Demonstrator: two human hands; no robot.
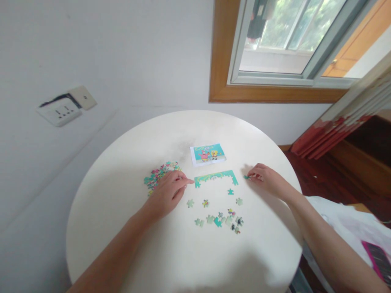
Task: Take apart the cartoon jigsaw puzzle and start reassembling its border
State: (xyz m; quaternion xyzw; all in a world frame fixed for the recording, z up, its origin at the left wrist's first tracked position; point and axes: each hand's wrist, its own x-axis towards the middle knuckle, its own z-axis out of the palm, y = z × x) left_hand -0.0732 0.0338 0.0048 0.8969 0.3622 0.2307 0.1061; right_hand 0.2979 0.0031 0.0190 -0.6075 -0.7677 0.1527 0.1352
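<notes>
A joined strip of teal jigsaw pieces lies mid-table. My left hand rests beside its left end, fingers curled, the fingertip touching the strip's corner; I cannot see anything held. My right hand lies to the right of the strip, fingers pinched on a small teal puzzle piece. A heap of loose pieces sits just behind my left hand. Several single pieces are scattered in front of the strip. A cartoon reference picture lies beyond it.
The round white table stands against a white wall with a socket plate. A wood-framed window is behind on the right, with a striped curtain. A phone with a pink edge rests on white cloth at the lower right.
</notes>
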